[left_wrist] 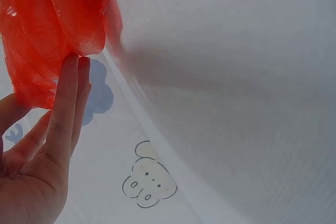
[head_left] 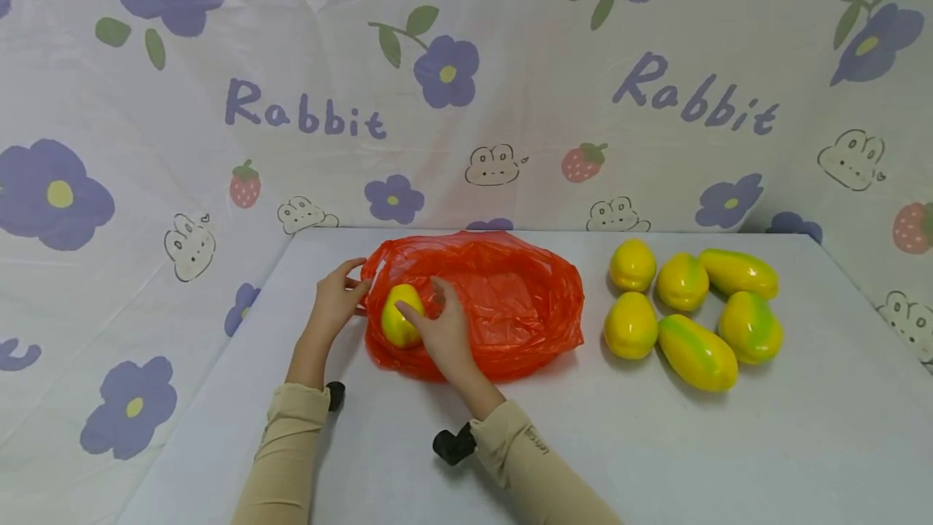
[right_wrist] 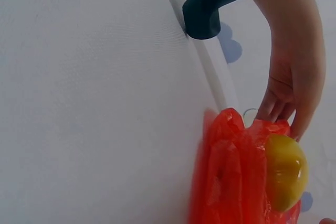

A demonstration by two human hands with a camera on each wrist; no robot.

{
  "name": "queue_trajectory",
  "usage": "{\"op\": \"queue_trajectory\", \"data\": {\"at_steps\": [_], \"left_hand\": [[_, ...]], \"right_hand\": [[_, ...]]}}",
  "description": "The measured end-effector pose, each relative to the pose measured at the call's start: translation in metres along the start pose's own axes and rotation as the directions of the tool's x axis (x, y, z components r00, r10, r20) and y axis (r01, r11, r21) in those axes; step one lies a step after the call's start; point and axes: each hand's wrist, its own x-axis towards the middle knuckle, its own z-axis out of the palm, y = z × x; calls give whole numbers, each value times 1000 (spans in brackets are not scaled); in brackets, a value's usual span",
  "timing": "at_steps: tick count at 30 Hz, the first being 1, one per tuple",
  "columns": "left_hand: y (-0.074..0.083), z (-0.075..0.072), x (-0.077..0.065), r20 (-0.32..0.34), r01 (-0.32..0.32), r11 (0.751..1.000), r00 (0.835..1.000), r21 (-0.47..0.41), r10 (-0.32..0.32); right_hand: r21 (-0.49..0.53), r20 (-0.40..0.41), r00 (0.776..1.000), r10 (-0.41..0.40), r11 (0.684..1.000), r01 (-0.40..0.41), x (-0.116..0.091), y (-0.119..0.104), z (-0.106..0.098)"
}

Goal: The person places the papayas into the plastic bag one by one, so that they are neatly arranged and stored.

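Observation:
A red plastic bag [head_left: 503,310] lies on the white table with its mouth spread wide. My left hand [head_left: 338,298] pinches the bag's left edge; in the left wrist view its other fingers [left_wrist: 64,103] stretch out along the red film. One shiny yellow fruit [head_left: 401,316], shaped like a papaya, is at the left end of the bag's mouth. Over the opening, my right hand [head_left: 448,330] has its thumb tip at this fruit and its fingers spread apart from it. In the right wrist view the fruit [right_wrist: 285,172] overlaps the red film below the left hand.
Several more yellow fruits with green streaks sit to the right of the bag, among them a long one [head_left: 697,352] and a rounder one [head_left: 631,326]. A cloth printed with rabbits and flowers [head_left: 446,71] hangs behind the table. Black wrist cameras [head_left: 453,446] stick out by the sleeves.

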Motion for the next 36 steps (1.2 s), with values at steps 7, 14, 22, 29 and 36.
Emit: {"op": "queue_trajectory", "data": {"at_steps": [7, 14, 22, 29, 36], "left_hand": [[-1, 0, 1, 7, 17, 1000, 1000, -2, -17], [-1, 1, 0, 1, 6, 1000, 1000, -10, -6], [-2, -1, 0, -1, -2, 1000, 1000, -14, 2], [-1, -2, -2, 6, -3, 1000, 1000, -17, 3], [1, -1, -2, 8, 0, 1000, 1000, -17, 0]], "right_hand": [[23, -11, 1000, -11, 1000, 12, 0, -5, -10], [44, -33, 999, -38, 998, 40, 0, -14, -24], [31, -47, 994, -95, 995, 96, -1, -24, -40], [31, -59, 991, -120, 992, 122, 0, -27, -55], [12, -73, 990, -120, 993, 121, 3, -30, -69]]}}
